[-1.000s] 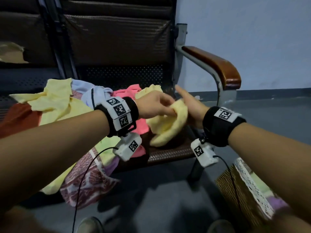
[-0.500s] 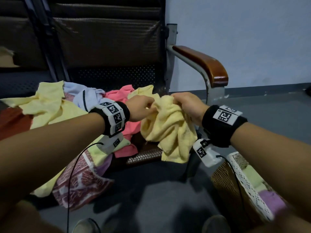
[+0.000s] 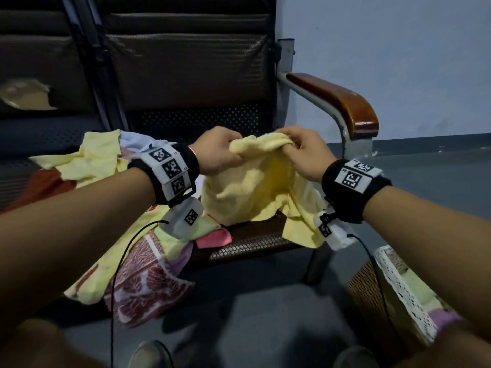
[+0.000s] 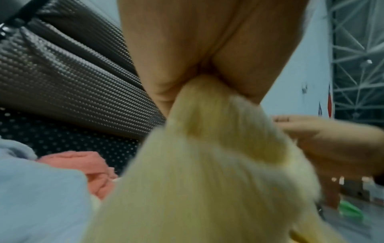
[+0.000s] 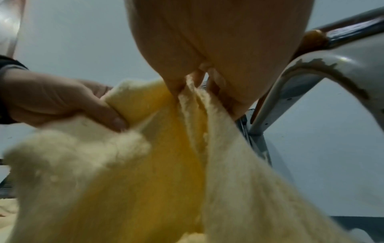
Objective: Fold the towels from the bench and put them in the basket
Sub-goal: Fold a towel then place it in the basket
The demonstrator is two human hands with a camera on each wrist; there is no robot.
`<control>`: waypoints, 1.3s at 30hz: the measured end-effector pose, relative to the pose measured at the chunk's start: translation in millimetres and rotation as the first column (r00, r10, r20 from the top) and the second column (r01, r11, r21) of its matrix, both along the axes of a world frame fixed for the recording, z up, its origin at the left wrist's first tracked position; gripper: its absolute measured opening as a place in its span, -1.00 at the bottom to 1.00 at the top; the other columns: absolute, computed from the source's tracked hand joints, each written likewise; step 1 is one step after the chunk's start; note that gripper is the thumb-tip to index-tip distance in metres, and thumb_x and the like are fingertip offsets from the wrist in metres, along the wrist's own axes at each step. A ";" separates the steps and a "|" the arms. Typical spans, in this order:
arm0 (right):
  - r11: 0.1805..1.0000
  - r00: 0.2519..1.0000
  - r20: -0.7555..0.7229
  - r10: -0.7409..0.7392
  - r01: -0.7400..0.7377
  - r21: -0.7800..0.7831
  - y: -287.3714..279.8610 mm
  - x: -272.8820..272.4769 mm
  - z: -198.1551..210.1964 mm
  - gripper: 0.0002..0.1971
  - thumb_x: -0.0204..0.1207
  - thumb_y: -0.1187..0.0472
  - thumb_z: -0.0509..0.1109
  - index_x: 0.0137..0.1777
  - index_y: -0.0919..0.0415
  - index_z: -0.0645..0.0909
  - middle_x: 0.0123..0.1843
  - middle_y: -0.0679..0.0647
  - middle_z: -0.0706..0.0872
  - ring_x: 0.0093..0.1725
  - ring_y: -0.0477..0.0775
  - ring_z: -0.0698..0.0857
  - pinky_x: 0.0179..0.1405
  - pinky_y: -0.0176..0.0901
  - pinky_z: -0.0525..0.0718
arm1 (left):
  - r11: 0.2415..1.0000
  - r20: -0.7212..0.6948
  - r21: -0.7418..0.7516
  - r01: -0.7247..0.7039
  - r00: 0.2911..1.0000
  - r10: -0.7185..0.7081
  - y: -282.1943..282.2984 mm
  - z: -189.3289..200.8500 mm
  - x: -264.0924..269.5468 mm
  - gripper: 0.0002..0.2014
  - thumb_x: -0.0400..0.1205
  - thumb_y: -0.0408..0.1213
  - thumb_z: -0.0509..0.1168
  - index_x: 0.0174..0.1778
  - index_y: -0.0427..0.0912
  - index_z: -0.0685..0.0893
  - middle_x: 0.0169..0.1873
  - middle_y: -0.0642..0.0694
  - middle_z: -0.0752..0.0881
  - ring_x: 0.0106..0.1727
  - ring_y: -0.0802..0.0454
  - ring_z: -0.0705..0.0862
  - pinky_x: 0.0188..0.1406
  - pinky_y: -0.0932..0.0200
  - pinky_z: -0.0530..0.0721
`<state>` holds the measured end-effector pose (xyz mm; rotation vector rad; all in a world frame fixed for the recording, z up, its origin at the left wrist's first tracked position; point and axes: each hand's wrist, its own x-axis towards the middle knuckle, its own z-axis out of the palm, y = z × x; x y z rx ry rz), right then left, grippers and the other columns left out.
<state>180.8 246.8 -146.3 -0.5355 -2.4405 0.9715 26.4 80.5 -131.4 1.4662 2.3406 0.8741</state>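
A yellow towel (image 3: 252, 187) hangs bunched above the bench seat (image 3: 247, 243), held up by both hands. My left hand (image 3: 218, 152) grips its top edge on the left, and my right hand (image 3: 305, 152) pinches the same edge on the right, a short gap apart. In the left wrist view the yellow towel (image 4: 207, 172) fills the middle, clamped under my left hand (image 4: 199, 72). In the right wrist view my right hand (image 5: 205, 77) pinches folds of the yellow towel (image 5: 166, 164). The wicker basket (image 3: 377, 296) with a white lace rim stands on the floor at lower right, with folded towels inside.
A heap of towels (image 3: 111, 208), yellow, pink, pale blue and red-patterned, covers the left part of the bench and droops over its front edge. A wooden armrest (image 3: 337, 102) on a metal frame rises right of the seat. Grey floor lies in front.
Both hands have lifted the yellow towel off the seat and moved apart along its top edge, so it now hangs spread between them.
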 end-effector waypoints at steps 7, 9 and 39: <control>0.973 0.976 -0.011 0.219 -0.219 -0.066 -22.6 -9.4 9.7 -0.48 0.41 0.49 0.35 0.20 -0.13 0.71 0.12 -0.24 0.74 0.14 -0.26 0.69 0.09 -0.34 0.65 | 0.989 0.601 0.145 -0.019 0.796 -0.073 -7.5 -14.0 11.9 -0.93 0.64 -0.38 0.40 -0.06 -0.14 0.65 -0.32 -0.08 0.74 -0.24 0.02 0.73 -0.11 0.09 0.63; 0.975 0.976 -0.004 0.219 -0.219 -0.040 -25.8 -9.7 10.0 -0.45 0.38 0.52 0.35 0.26 -0.04 0.69 0.08 -0.25 0.72 0.07 -0.28 0.69 0.01 -0.42 0.61 | 0.996 0.517 0.085 0.036 0.853 -0.075 -7.9 -17.0 10.2 -0.77 0.61 -0.49 0.40 0.12 -0.18 0.61 -0.36 -0.09 0.75 -0.34 0.10 0.71 -0.14 0.12 0.68; 0.989 0.990 -0.030 -0.135 0.137 0.061 -4.1 -5.3 24.9 -0.73 0.45 0.10 0.57 -0.35 0.03 0.53 -0.38 -0.04 0.59 -0.33 -0.03 0.59 -0.41 -0.19 0.47 | 0.911 0.024 -0.137 -0.390 0.918 0.396 -6.0 19.2 -18.2 -0.67 0.71 -0.18 0.10 -0.26 -0.30 0.59 -0.19 -0.26 0.66 -0.20 -0.19 0.66 -0.23 0.06 0.61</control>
